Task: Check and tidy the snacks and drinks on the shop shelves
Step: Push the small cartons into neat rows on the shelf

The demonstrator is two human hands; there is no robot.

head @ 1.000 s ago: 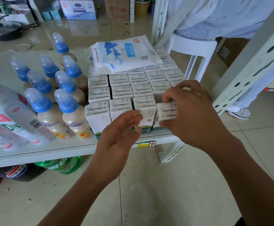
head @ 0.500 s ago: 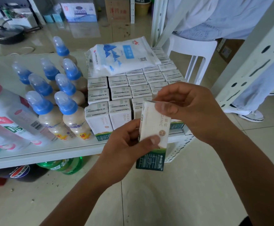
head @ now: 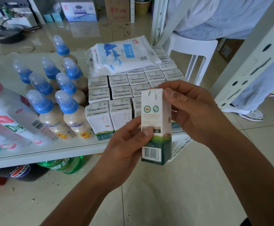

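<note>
A white and green milk carton [head: 155,118] stands upright in front of the shelf, its barcode side facing me. My left hand [head: 125,149] grips its lower half, thumb across the front. My right hand [head: 196,111] pinches its top right edge. Behind it, several matching cartons [head: 116,92] stand in rows on the white shelf [head: 40,152]. A white and blue bag [head: 121,56] lies on the rear cartons.
Several blue-capped bottles [head: 54,101] stand left of the cartons, with a large pink-capped bottle [head: 4,115] lying at the far left. Green and dark bottles [head: 64,163] lie under the shelf. A white stool [head: 193,46] and another person's legs [head: 253,88] are at right.
A second ago my right hand gripped the carton in the front row; both hands have since lifted it off the shelf and turned it upright toward me.
</note>
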